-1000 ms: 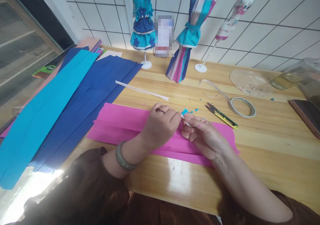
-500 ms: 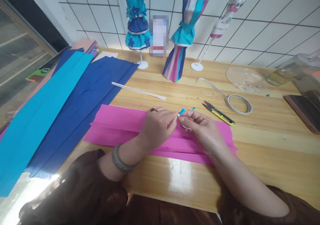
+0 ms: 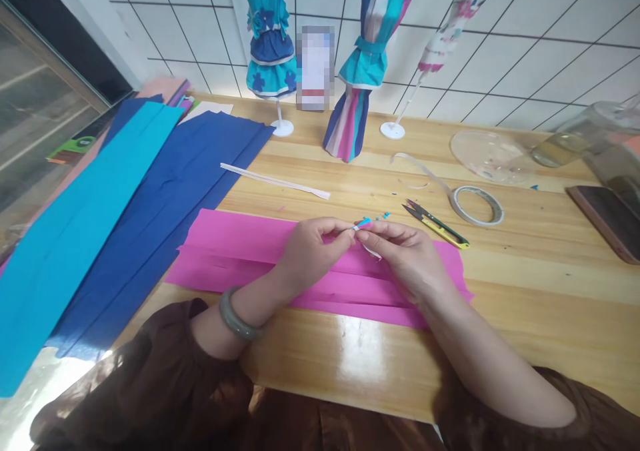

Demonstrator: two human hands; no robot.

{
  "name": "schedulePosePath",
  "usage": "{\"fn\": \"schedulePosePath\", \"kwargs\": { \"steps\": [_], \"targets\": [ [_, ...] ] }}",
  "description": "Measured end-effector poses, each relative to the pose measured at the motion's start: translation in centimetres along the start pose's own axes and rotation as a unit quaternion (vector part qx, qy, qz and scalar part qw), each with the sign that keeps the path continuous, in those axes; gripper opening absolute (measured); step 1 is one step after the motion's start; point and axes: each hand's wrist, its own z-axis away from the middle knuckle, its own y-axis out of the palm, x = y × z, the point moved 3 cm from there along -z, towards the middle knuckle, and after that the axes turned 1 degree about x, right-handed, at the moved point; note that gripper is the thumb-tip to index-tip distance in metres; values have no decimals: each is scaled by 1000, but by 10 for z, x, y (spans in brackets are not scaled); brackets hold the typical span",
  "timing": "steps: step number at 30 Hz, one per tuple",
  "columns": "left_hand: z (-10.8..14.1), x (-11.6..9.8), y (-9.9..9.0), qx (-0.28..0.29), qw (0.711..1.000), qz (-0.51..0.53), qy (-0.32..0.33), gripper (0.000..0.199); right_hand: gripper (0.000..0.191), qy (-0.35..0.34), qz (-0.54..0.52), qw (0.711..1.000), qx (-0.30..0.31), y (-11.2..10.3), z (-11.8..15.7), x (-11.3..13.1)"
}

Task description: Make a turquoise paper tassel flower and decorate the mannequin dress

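Note:
My left hand (image 3: 313, 254) pinches one end of a small blue-and-pink paper piece (image 3: 363, 224), thumb against forefinger. The fingertips of my right hand (image 3: 413, 254) close on the same piece from the other side. A thin white strip (image 3: 371, 252) hangs from it below my right thumb. Most of the piece is hidden by the fingers, so its full shape cannot be made out. Both hands are above a folded pink crepe paper sheet (image 3: 240, 237) lying across the wooden table. Thread snips (image 3: 436, 224) with yellow and dark handles rest beyond my right hand.
A tape roll (image 3: 477, 205), a clear plastic disc (image 3: 487, 154) and a phone (image 3: 603, 221) lie to the right. Blue crepe paper (image 3: 195, 164) covers the left. Small dress forms, one in a striped dress (image 3: 373, 57), stand behind a white strip (image 3: 275, 181).
My left fingers have shifted on the small piece, with forefinger and thumb now more extended. More of its blue and pink shows between the hands. The view has moved slightly.

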Motion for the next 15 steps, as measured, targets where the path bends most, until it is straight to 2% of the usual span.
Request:
{"fn": "schedulePosePath", "kwargs": {
  "steps": [3,7,15],
  "targets": [
    [0,0,-1,-21,1000,3,9,15,15,17,-27,999,-7,2,1,1],
    [1,-2,-2,-50,997,-41,40,13,15,76,-77,994,-1,6,3,3],
    [1,0,-3,-55,988,-112,89,12,18,117,-97,988,-7,6,5,4]
  ]
}}
